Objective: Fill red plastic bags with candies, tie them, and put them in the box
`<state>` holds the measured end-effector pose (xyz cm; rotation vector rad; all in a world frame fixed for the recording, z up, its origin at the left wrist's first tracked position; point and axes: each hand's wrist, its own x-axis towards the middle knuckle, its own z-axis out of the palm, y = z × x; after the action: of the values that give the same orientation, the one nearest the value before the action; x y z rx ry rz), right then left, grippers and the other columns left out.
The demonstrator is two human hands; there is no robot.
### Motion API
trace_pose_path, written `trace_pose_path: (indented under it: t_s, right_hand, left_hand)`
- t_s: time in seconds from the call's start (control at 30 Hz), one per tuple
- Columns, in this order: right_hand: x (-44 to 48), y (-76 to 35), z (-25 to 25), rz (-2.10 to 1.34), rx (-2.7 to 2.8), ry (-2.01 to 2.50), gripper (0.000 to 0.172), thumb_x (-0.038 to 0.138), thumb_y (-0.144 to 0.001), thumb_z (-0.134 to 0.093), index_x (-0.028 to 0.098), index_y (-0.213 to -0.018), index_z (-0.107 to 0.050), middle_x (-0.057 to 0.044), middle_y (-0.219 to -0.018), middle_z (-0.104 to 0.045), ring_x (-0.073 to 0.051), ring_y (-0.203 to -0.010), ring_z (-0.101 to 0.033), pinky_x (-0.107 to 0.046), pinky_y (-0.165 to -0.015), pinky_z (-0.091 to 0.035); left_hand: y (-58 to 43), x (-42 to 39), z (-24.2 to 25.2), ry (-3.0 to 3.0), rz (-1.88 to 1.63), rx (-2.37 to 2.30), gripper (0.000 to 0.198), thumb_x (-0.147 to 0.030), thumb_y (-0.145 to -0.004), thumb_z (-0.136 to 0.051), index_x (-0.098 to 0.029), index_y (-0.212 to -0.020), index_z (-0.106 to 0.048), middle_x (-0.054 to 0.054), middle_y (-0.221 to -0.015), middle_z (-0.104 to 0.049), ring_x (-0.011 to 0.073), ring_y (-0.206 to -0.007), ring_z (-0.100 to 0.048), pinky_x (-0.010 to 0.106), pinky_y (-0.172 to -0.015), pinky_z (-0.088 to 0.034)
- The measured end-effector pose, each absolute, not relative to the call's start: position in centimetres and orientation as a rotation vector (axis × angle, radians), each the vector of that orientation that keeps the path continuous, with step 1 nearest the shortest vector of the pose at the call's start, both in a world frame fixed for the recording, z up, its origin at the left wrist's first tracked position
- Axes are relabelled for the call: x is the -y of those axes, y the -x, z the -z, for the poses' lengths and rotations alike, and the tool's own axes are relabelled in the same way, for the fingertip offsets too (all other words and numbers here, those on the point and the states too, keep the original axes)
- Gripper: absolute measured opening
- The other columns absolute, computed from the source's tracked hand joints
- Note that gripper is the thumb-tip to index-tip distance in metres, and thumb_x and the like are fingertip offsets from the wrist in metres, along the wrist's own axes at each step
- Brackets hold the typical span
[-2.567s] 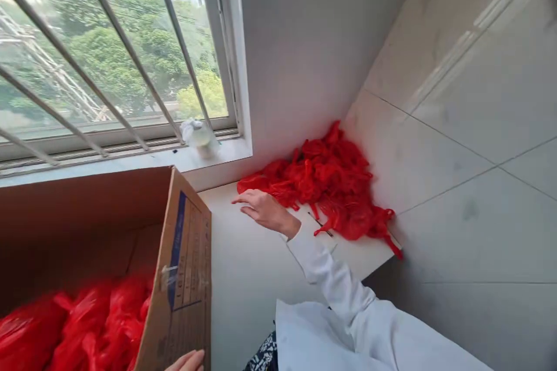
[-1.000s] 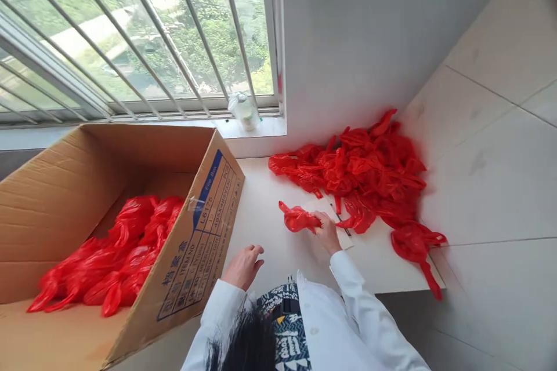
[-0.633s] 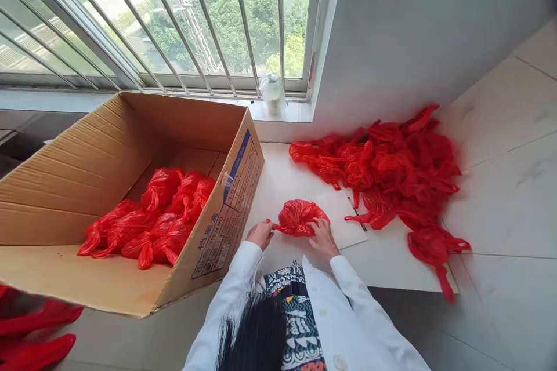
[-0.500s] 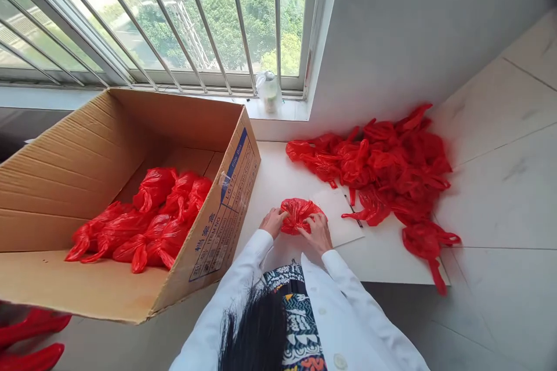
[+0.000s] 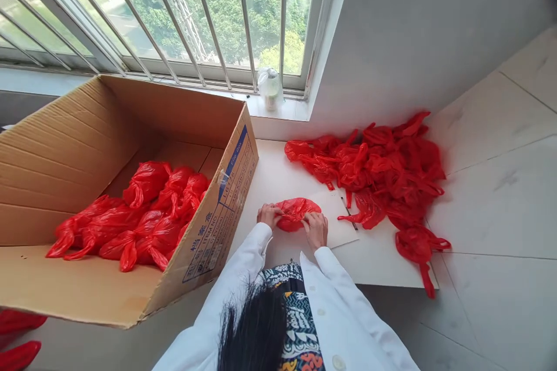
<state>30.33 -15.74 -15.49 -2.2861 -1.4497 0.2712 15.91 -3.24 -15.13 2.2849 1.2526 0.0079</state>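
A barred window (image 5: 174,11) with green trees behind it is seen along the top of the view, and pale floor tiles (image 5: 500,185) fill the right side. A large open brown cardboard box (image 5: 87,139) with blue printing on its side wall is stood at the left, on the low white board surface (image 5: 383,261) that runs beneath the window sill. Inside the box, a heap of tied red plastic bags (image 5: 143,208) is gathered against the right-hand wall. A loose pile of crumpled red plastic bags (image 5: 383,168) is spread over the far right part of the white surface, up against the grey wall, with one bag trailing over the surface's right edge. A flat white sheet of card (image 5: 339,226) is laid between that pile and the hands. White sleeves (image 5: 243,261) are worn on both arms.

A single crumpled red plastic bag (image 5: 297,210) is held just in front of the person, over the white surface, between the box and the pile. Its left end is pinched by the closed left hand (image 5: 268,215), and its right edge is gripped by the curled fingers of the right hand (image 5: 315,229). A small clear plastic bottle (image 5: 270,86) is stood on the window sill, well apart from the hands.
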Motion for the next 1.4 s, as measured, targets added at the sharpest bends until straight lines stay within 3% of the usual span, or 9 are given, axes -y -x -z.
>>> trace_pose_path:
  t_s: [0.23, 0.43, 0.5, 0.67, 0.8, 1.0, 1.17, 1.27, 1.4]
  right_hand:
    - [17.7, -33.5, 16.3, -0.402, 1.336, 2.328, 0.013, 0.022, -0.085, -0.044, 0.022, -0.081, -0.057, -0.005, -0.086, -0.061, -0.022, -0.085, -0.047, -0.032, -0.079, -0.032]
    - [17.4, -32.1, 15.4, -0.584, 1.558, 2.159, 0.034, 0.02, -0.076, -0.051, 0.022, -0.109, -0.054, -0.007, -0.11, -0.058, -0.024, -0.1, -0.047, -0.034, -0.084, -0.036]
    - [16.4, -30.9, 14.8, -0.589, 1.666, 2.153, 0.034, 0.024, -0.076, -0.054, 0.022, -0.11, -0.055, -0.007, -0.108, -0.059, -0.026, -0.102, -0.047, -0.036, -0.086, -0.035]
    - [14.4, -29.1, 14.7, -0.671, 1.773, 2.313, 0.014, 0.01, -0.074, -0.052, 0.02, -0.08, -0.061, -0.006, -0.084, -0.064, -0.023, -0.086, -0.054, -0.035, -0.078, -0.034]
    - [14.6, -29.5, 14.7, -0.638, 1.678, 2.306, 0.014, 0.012, -0.077, -0.049, 0.021, -0.077, -0.059, -0.003, -0.084, -0.064, -0.019, -0.081, -0.055, -0.032, -0.075, -0.035]
    - [15.4, -32.8, 14.0, -0.646, 1.01, 2.061, 0.01, 0.026, -0.077, -0.045, 0.022, -0.077, -0.054, -0.002, -0.08, -0.062, -0.016, -0.073, -0.055, -0.027, -0.069, -0.04]
    - [16.9, -35.0, 14.4, -0.731, 0.504, 1.853, 0.02, 0.037, -0.071, -0.052, 0.019, -0.08, -0.052, -0.002, -0.078, -0.061, -0.016, -0.072, -0.056, -0.026, -0.066, -0.042]
    - [17.9, -34.6, 14.2, -0.818, 0.397, 1.79, 0.024, 0.036, -0.068, -0.054, 0.019, -0.086, -0.051, -0.002, -0.08, -0.063, -0.016, -0.073, -0.058, -0.026, -0.066, -0.043]
    - [18.3, -32.8, 13.0, -0.813, 0.78, 1.94, 0.036, 0.034, -0.065, -0.06, 0.021, -0.098, -0.052, -0.004, -0.092, -0.065, -0.019, -0.081, -0.057, -0.031, -0.073, -0.043]
  left_hand:
    - [-12.2, 2.2, 14.9, -2.081, -0.091, -1.438, 0.021, -0.022, -0.081, -0.055, -0.02, -0.097, -0.069, 0.002, -0.088, -0.066, 0.0124, -0.075, -0.057, 0.024, -0.074, -0.047]
    - [-13.2, 3.6, 13.2, -2.237, -0.098, -1.275, 0.042, -0.011, -0.074, -0.054, -0.024, -0.113, -0.062, 0.006, -0.111, -0.055, 0.022, -0.109, -0.043, 0.035, -0.097, -0.037]
    - [-14.5, 4.1, 12.9, -2.31, -0.048, -1.123, 0.041, -0.01, -0.071, -0.057, -0.028, -0.108, -0.064, 0.005, -0.114, -0.053, 0.0232, -0.114, -0.037, 0.036, -0.097, -0.035]
    - [-17.1, 5.2, 13.7, -2.391, 0.093, -0.882, 0.02, -0.009, -0.063, -0.068, -0.024, -0.077, -0.068, 0.006, -0.098, -0.057, 0.0255, -0.108, -0.04, 0.04, -0.093, -0.034]
    - [-17.0, 5.0, 14.3, -2.37, 0.066, -0.899, 0.031, -0.007, -0.049, -0.077, -0.023, -0.073, -0.065, 0.006, -0.094, -0.058, 0.0282, -0.107, -0.04, 0.044, -0.093, -0.032]
    - [-14.8, 2.9, 13.8, -2.157, -0.218, -1.135, 0.008, -0.017, -0.07, -0.059, -0.021, -0.076, -0.062, 0.004, -0.086, -0.063, 0.0204, -0.092, -0.052, 0.036, -0.087, -0.039]
    - [-14.0, 1.3, 13.5, -1.865, -0.485, -1.307, 0.019, -0.03, -0.078, -0.044, -0.018, -0.081, -0.059, 0.002, -0.08, -0.063, 0.0154, -0.078, -0.058, 0.026, -0.071, -0.046]
    - [-14.0, 1.4, 12.8, -1.772, -0.574, -1.284, 0.026, -0.033, -0.077, -0.043, -0.016, -0.089, -0.059, 0.005, -0.087, -0.064, 0.0168, -0.083, -0.06, 0.027, -0.071, -0.048]
    - [-14.6, 2.8, 10.6, -1.836, -0.555, -1.121, 0.035, -0.032, -0.065, -0.062, -0.02, -0.098, -0.061, 0.004, -0.097, -0.063, 0.022, -0.101, -0.053, 0.033, -0.084, -0.046]
